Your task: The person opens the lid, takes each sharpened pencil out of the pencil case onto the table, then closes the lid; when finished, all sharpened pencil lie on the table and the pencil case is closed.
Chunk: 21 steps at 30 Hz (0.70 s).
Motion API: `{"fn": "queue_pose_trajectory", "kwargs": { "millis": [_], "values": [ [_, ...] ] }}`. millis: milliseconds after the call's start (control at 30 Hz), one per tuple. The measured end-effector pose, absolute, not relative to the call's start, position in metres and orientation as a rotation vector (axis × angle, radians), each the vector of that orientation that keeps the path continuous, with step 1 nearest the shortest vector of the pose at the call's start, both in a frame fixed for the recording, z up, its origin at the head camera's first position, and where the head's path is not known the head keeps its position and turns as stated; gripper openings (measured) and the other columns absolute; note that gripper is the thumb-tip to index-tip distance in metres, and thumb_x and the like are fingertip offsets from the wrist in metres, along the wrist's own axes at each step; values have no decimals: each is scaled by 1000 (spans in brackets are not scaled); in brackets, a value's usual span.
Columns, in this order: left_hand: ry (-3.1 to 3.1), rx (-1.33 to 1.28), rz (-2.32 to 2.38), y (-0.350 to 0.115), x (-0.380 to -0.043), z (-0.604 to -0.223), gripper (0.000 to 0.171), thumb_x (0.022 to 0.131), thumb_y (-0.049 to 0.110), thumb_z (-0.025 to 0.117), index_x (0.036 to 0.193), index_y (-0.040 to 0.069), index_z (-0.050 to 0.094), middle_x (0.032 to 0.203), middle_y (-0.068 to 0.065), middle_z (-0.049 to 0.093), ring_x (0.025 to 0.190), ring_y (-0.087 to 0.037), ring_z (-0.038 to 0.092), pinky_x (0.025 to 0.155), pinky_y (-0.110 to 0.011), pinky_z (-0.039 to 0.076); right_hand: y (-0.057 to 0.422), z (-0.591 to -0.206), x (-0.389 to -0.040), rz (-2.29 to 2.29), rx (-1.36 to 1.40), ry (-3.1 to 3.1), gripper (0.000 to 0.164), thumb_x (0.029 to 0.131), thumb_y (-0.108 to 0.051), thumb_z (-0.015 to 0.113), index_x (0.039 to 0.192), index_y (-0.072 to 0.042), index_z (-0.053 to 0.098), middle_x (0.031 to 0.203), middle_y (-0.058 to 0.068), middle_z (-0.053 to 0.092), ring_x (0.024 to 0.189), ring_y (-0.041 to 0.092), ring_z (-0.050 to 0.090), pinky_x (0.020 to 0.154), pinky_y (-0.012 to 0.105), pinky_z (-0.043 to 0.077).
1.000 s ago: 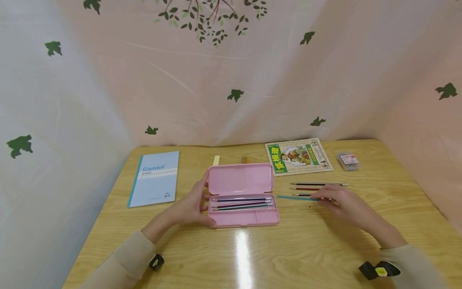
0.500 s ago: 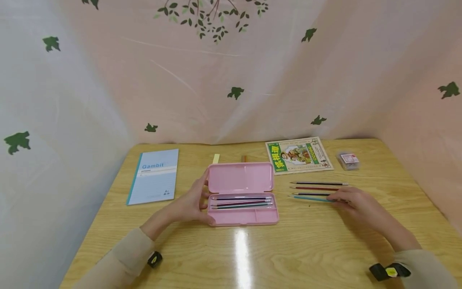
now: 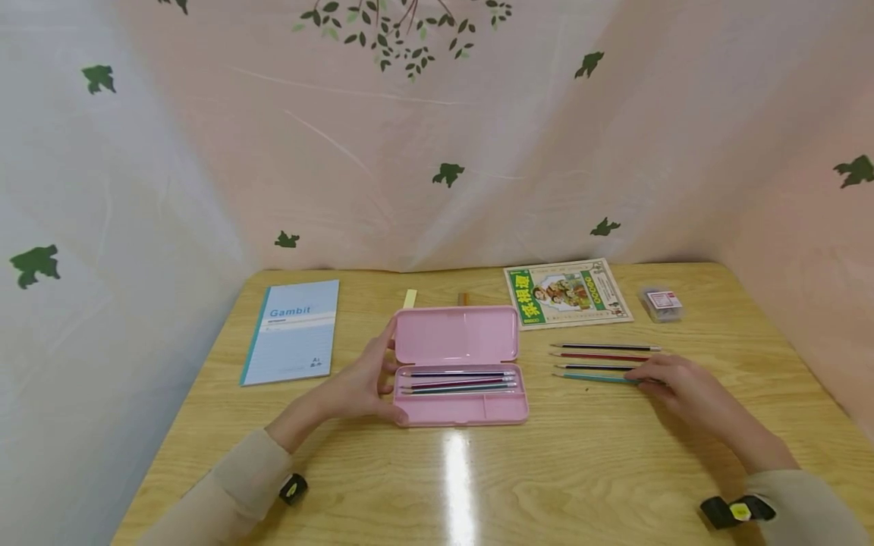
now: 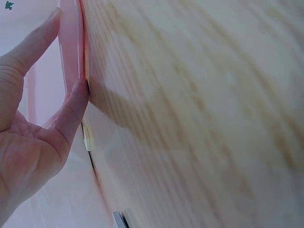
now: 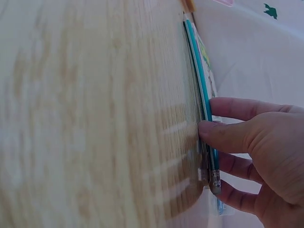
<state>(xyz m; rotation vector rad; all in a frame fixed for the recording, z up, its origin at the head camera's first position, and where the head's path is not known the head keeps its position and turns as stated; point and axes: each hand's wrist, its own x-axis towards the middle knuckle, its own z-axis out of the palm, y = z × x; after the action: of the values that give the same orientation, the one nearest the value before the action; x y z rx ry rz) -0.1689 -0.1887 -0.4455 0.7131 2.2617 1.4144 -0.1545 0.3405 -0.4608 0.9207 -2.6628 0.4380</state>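
A pink pencil case (image 3: 456, 336) lies open in the head view, with several pencils (image 3: 457, 383) in its rear compartment. My left hand (image 3: 355, 383) holds the case by its left side, thumb at the front corner and fingers along the lid and hinge side; the left wrist view shows fingertips against its pink edge (image 4: 71, 47). To the right, my right hand (image 3: 686, 387) pinches a teal pencil (image 3: 594, 377) near its eraser end, low over the table. In the right wrist view, thumb and index finger close on the teal pencil (image 5: 200, 71), its eraser below them.
Three dark pencils (image 3: 604, 356) lie in a row just behind the teal one. Farther back are a picture booklet (image 3: 567, 293) and a small clear box (image 3: 661, 304). A blue notebook (image 3: 290, 334) lies at left; a yellow strip (image 3: 410, 299) sits behind the case.
My right hand has carried the teal pencil rightward from beside the case, bringing it alongside the other loose pencils. The left hand and case stay in place.
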Motion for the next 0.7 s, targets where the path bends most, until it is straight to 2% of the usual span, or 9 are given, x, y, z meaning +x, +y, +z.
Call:
{"fn": "queue_pose_trajectory", "kwargs": {
  "millis": [100, 233, 400, 533, 700],
  "values": [
    [2242, 724, 1436, -187, -168, -443, 149, 68, 7, 96, 160, 33, -18, 147, -15, 25, 123, -33, 51, 93, -41, 56, 342, -463, -155, 434, 935, -2644, 34, 71, 5, 86, 97, -15, 79, 97, 0, 72, 86, 21, 68, 70, 45, 57],
    [2221, 731, 1461, -183, -164, -433, 148, 68, -1, 93, 161, 24, -19, 145, -22, 25, 123, -41, 50, 95, -51, 54, 343, -465, -156, 429, 930, -2642, 35, 71, 6, 86, 98, -15, 80, 97, -1, 73, 86, 22, 68, 71, 45, 58],
    [2219, 725, 1453, -181, -161, -424, 144, 69, -3, 92, 161, 16, -18, 146, -25, 23, 122, -45, 48, 95, -58, 52, 346, -464, -156, 432, 909, -2651, 36, 70, 7, 86, 99, -14, 80, 96, 1, 72, 86, 26, 68, 71, 47, 58],
    [2246, 724, 1434, -183, -165, -433, 146, 69, 0, 93, 161, 22, -18, 146, -21, 25, 122, -41, 50, 95, -55, 53, 347, -465, -157, 431, 907, -2647, 37, 70, 7, 86, 99, -15, 80, 96, 1, 72, 85, 25, 68, 70, 47, 58],
    [2290, 716, 1393, -187, -169, -444, 148, 67, 12, 97, 161, 31, -17, 147, -14, 27, 120, -32, 52, 93, -42, 56, 349, -468, -158, 421, 895, -2654, 37, 69, 7, 86, 97, -17, 80, 96, 0, 72, 86, 25, 67, 70, 48, 57]
  ]
}}
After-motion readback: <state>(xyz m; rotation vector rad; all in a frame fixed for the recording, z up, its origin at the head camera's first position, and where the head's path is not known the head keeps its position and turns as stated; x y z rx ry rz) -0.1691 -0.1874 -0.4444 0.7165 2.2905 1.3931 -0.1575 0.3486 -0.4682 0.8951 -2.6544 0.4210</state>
